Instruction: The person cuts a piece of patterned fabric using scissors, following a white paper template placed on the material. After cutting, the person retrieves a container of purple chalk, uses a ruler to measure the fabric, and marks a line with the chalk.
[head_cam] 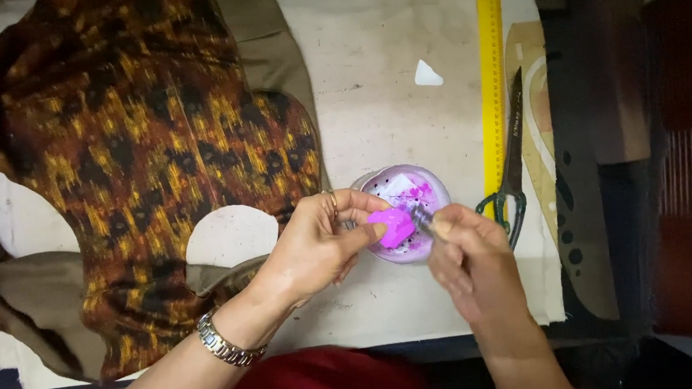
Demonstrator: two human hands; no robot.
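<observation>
Clearly, left hand [317, 244] pinches pink tailor's chalk [396, 227] over the perforated dish [406, 184] near the cutting table's [371, 81] front edge; right hand [474, 263], fingers curled, grips a small blade [421, 216]. A slip could nick fingertips or scatter pink dust onto the patterned fabric [135, 143].

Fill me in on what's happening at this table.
A person holds a pink chalk in the left hand over a small round dish flecked with pink bits. The right hand works a small blade against the chalk. Patterned fabric lies to the left; a yellow ruler and scissors lie to the right.
</observation>
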